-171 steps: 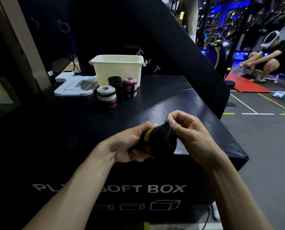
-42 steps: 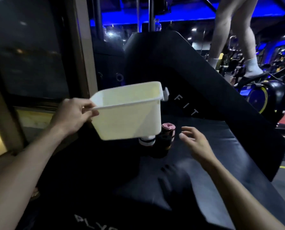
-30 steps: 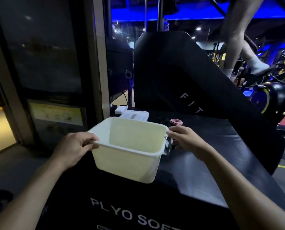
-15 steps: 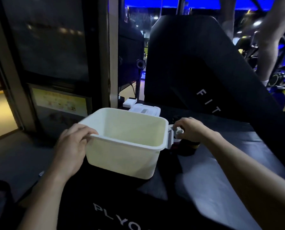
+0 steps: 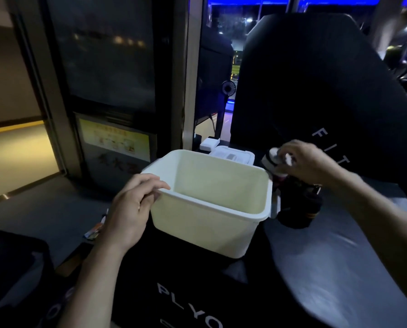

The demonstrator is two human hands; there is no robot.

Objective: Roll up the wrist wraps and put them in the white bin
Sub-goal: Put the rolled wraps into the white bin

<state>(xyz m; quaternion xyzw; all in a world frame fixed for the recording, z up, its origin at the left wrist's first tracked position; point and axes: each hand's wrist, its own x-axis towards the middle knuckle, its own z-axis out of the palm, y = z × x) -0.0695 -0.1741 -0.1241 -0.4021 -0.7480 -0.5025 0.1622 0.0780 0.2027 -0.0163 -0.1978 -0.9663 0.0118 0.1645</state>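
Nearest to us, the black padded surface (image 5: 328, 268) carries white lettering that reads "PLYO" at its front edge. Both of our bare forearms reach forward over it.

Our left hand (image 5: 131, 209) comes in from the lower left, wrist roughly level, and grips the left rim of the white bin (image 5: 212, 223): the fingers (image 5: 150, 185) curl over the edge while the thumb sits against the outer wall. The bin stands upright on the surface, and the part of its inside that we can see holds nothing.

Just beside the bin's right wall stands a rolled black wrist wrap with orange stripes (image 5: 299, 209), upright on the surface. Slightly farther back, our right hand (image 5: 309, 162) hangs palm down over the right rear corner of the bin, fingers curled round a rolled white wrist wrap with a dark stripe (image 5: 274, 159), which is lifted clear of the surface. Under that hand a pink roll (image 5: 280, 179) shows only in part, too hidden to describe further.

Behind the bin lie a white lid (image 5: 231, 156) and a small white block (image 5: 209, 143). Beyond them leans a large black pad marked "FIT" (image 5: 316, 91), and to the left stands a dark glass door (image 5: 107, 67).
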